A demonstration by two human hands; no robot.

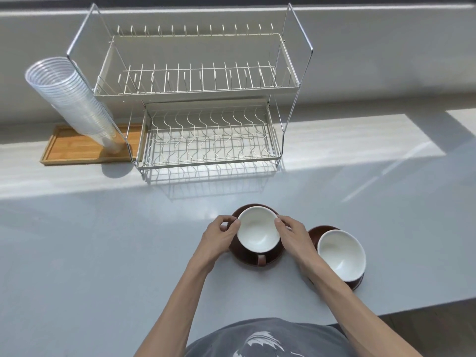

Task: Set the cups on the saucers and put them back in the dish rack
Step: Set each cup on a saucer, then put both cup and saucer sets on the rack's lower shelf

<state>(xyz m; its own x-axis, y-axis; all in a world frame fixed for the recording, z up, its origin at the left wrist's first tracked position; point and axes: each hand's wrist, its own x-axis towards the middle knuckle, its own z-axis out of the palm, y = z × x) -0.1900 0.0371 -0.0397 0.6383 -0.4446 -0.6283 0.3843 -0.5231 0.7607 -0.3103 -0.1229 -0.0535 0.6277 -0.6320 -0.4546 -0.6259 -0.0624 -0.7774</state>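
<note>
Pale grey table [103,253], sunlit band across far half.
Item 1: brown cup w/ white inside [258,229], upright, mouth up, handle toward the person; sits on round brown saucer [273,257], table centre. Left hand [223,234] and right hand [290,234] pinch its rim from opp. sides.
Item 2: second brown-and-white cup [341,254] on second brown saucer [356,284], just right, nr table's front edge.
Item 3: two-tier wire dish rack [206,104] at back, long axis left-right, open table between it and cups.
Item 4: leaning stack of clear plastic cups [74,99] on wooden tray [69,145], left of rack.

Both forearms reach forward, left hand [221,234] and right hand [292,234] facing inward with fingers [279,222] curled
</note>
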